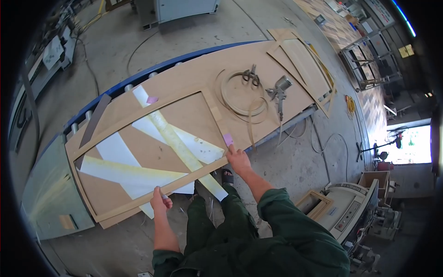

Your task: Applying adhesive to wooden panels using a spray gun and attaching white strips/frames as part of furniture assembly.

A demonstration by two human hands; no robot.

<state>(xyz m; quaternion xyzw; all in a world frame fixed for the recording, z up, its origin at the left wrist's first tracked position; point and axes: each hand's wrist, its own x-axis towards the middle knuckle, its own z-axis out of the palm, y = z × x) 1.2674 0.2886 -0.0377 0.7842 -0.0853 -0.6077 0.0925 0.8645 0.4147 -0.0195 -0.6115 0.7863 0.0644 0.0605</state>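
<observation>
A thin wooden frame (138,201) lies on a large brown board, over several white strips (124,180) with yellowed edges. My left hand (160,202) is closed at the frame's near rail, its thumb against the edge and its fingers curled. A small pale spot shows by those fingers, too small to name. Farther right, my right hand (238,160) grips the frame at its near right corner. Just beyond its fingertips a pink pad (228,139) rests on the corner. Another pink pad (152,99) sits by the far rail.
On the brown board (184,78) are a coil of edging strip (226,99), scissors (251,76) and a spray gun (279,90). More frames (300,64) lie at its far right end. Rollers and a blue rail (184,56) run beneath. A grey-green panel (50,194) stands left; a machine (344,212) stands right.
</observation>
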